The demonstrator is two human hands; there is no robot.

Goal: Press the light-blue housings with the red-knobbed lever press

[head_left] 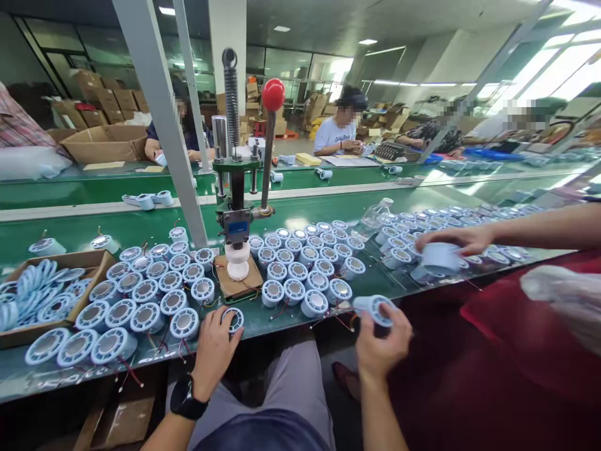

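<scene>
My left hand [218, 341], with a black watch on its wrist, has its fingers closed round a small light-blue ring-topped part [233, 320] at the bench's front edge. My right hand [385, 338] grips a light-blue cylindrical housing [370, 308], tilted over the front edge. Between and beyond my hands stands a hand press [237, 219] with a red ball on its lever and a white round tip over a brown plate [226, 285]. Rows of light-blue housings [297, 271] with metal discs and thin wires stand on both sides of the press.
A cardboard box [96, 263] of light-blue rings sits at left. At right, another person's hand [462, 239] holds a light-blue housing [441, 257]. A clear plastic bottle [377, 216] stands behind the rows. Grey posts rise from the green bench. People sit across it.
</scene>
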